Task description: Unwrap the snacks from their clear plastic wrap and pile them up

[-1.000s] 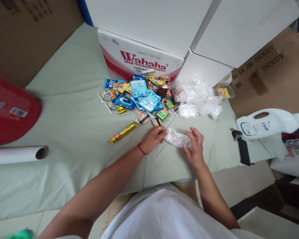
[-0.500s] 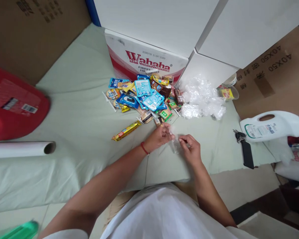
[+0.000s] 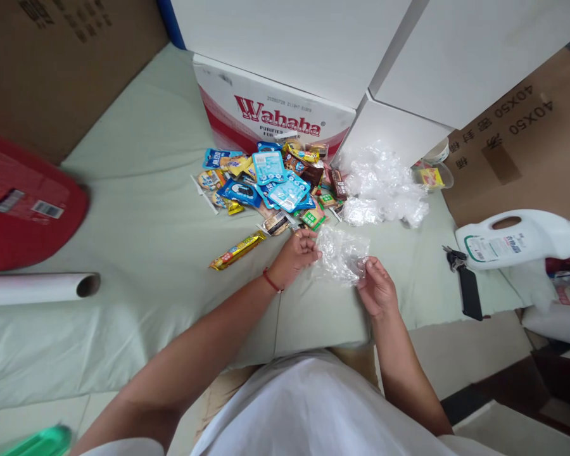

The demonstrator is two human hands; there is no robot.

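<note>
A clear plastic bag (image 3: 341, 254) is stretched out between my two hands, just in front of a heap of wrapped snacks (image 3: 285, 183). My left hand (image 3: 295, 256), with a red cord on its wrist, pinches the bag's left edge. The opposite edge is gripped between the thumb and fingers of my right hand (image 3: 377, 285). To the left of my left hand lies a yellow snack bar (image 3: 237, 251), apart from the heap. Crumpled clear plastic bags (image 3: 384, 183) are piled right of the snacks.
A Wahaha carton (image 3: 275, 111) stands behind the snacks. At the right are a white jug (image 3: 522, 239), keys (image 3: 455, 258) and a black phone-like object (image 3: 470, 292). A red container (image 3: 23, 202) and a white tube (image 3: 33, 288) lie at the left.
My hands have moved apart, the right one further right. The clear bag, bunched narrow between them before, is now spread wide.
</note>
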